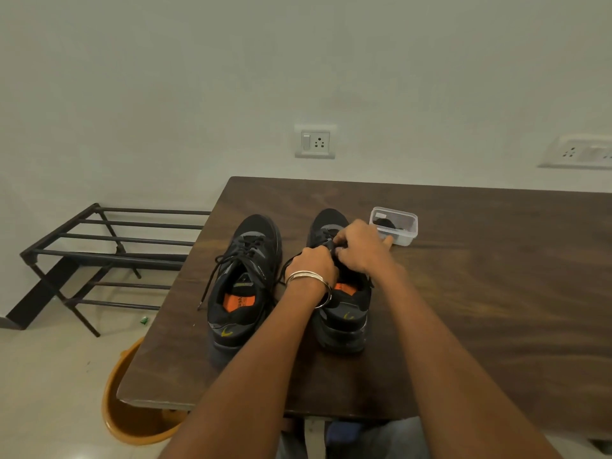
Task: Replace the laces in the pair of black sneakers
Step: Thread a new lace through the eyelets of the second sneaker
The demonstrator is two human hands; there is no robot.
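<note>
A: While both hands work at one sneaker, what lies furthest left of the table (496, 276)?

B: Left of the table, a dark metal rack (109, 256) stands against the wall. Nearer its front left corner, partly under it, an orange tub (129, 415) sits on the floor, and a small green scrap (144, 320) lies between tub and rack.

A: And on the table?

B: Toward its left side sits the left shoe (243, 286), toe to the wall, its black lace (215, 276) loose, one end trailing over the outer side onto the tabletop. An orange insole patch shows inside.

A: Then the hands?

B: Just right of that shoe comes the right shoe (341, 313), also toe to the wall. The left hand (313, 265), a metal bangle (309, 283) on its wrist, has its fingers curled at the shoe's lacing; it seems to pinch the lace there, though the fingertips are hidden. The right hand (359, 246) meets it over the same spot, fingers bent down onto the lacing, one finger stretched out to the right. Whether it actually holds lace, I cannot tell.

A: Further right?

B: A clear plastic box (394, 225) with something dark in it stands just right of the right shoe's toe, toward the table's far edge. Above the table, a socket (315, 141) is on the wall, and another (579, 153) further right.
</note>
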